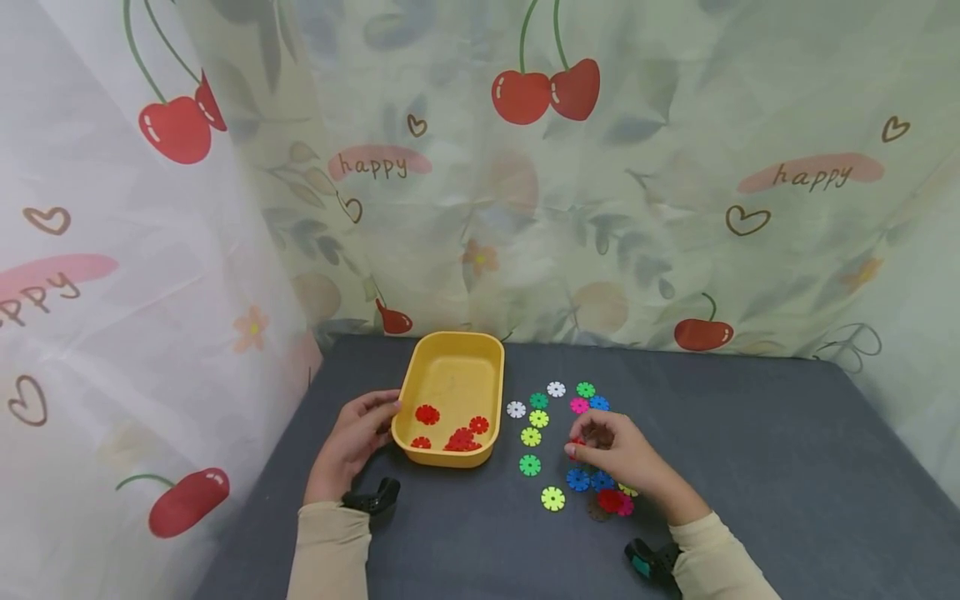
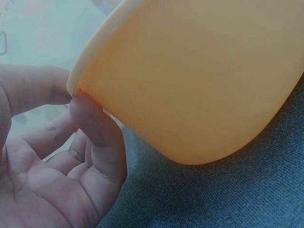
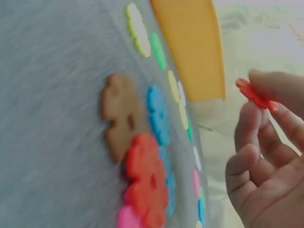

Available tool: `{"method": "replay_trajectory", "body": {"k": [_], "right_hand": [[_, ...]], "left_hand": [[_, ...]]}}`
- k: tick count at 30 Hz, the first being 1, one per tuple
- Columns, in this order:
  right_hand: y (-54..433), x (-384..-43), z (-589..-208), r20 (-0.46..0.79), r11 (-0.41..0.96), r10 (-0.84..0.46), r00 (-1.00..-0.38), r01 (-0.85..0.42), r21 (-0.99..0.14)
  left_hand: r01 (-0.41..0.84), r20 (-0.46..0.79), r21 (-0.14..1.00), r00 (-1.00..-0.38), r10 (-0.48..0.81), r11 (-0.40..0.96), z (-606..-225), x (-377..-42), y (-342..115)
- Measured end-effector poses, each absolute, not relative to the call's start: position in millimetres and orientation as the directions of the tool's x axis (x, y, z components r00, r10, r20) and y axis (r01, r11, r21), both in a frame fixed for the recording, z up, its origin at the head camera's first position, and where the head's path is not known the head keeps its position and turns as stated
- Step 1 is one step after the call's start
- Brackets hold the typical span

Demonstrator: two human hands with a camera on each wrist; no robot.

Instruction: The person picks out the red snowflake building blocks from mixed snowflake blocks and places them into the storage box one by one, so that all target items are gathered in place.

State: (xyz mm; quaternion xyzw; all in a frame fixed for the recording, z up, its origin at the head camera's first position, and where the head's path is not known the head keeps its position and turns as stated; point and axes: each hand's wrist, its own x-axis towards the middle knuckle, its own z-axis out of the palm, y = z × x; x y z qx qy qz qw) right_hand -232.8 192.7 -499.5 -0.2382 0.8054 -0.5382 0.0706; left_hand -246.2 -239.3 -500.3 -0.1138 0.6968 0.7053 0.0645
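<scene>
My left hand pinches the near left rim of a yellow plastic tub between thumb and finger. Several red snowflake discs lie in the tub's near end. Over the loose pieces to the right, my right hand pinches a red snowflake disc between thumb and fingertips, raised off the table. Below that hand, another red disc overlaps a brown disc and a pink one. Blue discs lie just beyond them. Part of the scattered group is hidden behind the right hand.
Yellow, green and white discs lie spread between the tub and my right hand. The table has a dark grey cloth. A printed curtain hangs behind and at the sides.
</scene>
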Motion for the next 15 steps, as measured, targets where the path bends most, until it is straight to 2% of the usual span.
{"method": "replay_trajectory", "body": {"k": [7,15], "right_hand": [[174.9,-239.8,-492.1,0.208,0.224,-0.402,-0.892,-0.316,-0.922],[137.4,-249.4,-479.6,0.176,0.182,-0.427,-0.887,-0.275,-0.944]], "left_hand": [[-0.257,-0.258,0.966,-0.964,-0.063,-0.022,-501.6,-247.0,-240.7],[-0.259,-0.26,0.966,-0.963,-0.066,-0.026,-501.6,-246.9,-239.9]]}}
